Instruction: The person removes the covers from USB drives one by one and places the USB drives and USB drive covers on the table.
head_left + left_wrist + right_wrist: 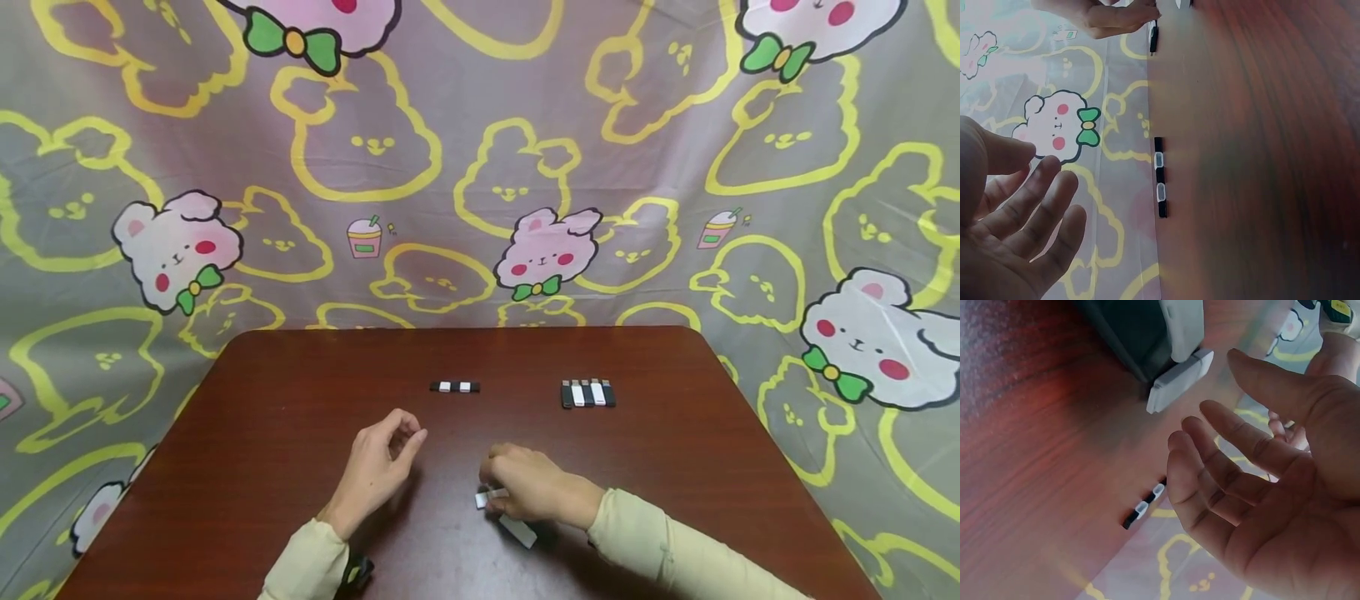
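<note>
Right hand [531, 486] hovers beside a white block [1180, 382].

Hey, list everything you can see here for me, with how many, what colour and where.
Table: one, reddish brown, below the hands
Patterned cloth: one backdrop, greyish with yellow outlines, behind the table
USB sticks: five, three black and two white, far right of centre
Small pieces: one row, alternating black and white, far middle
White pieces: two visible, white, by the right hand
Dark block: one, blackish, beside them, identity unclear
Wrist device: one, black, left wrist
Sleeves: two, cream, forearms
Left hand: one, bare, above the table
Right hand: one, bare, over the white pieces
</note>
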Available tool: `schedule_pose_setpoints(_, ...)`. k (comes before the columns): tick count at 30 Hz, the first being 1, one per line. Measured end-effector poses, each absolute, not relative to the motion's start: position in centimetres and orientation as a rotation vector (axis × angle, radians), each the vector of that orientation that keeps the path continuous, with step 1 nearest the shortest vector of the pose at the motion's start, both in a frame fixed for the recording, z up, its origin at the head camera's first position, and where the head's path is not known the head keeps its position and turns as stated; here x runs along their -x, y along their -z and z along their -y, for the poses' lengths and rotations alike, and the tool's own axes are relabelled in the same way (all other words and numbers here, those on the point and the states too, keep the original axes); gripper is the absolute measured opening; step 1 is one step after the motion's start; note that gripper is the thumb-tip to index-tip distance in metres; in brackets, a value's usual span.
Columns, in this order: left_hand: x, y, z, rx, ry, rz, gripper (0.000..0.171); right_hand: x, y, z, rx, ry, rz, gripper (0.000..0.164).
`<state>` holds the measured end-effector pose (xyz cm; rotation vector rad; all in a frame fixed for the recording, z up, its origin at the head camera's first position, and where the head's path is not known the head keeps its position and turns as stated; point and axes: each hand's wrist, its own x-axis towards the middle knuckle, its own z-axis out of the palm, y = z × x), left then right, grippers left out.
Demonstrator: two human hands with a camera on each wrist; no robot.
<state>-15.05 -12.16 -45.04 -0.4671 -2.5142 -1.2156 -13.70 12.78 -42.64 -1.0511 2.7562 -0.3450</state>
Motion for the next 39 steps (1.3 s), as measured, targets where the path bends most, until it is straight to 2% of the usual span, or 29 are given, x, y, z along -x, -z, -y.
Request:
schedule_pose_setpoints(6,14.9,44.9,12.0,0.458,1.214,2.517,0.014,13.3,43.1,-12.7,1.064,0.317,-2.754,0.020)
schedule_pose_setpoints(27,14.9,44.8,11.6,0.478,1.241,2.539,0.013,13.7,44.0,-12.7,1.102,0.238,-2.844,0.014)
schedule_pose_setpoints(39,15.1,44.5,10.4,0.561,1.237,2.500,0.013,14.7,42.1,-13.9,1.047,0.680,-2.894,0.016)
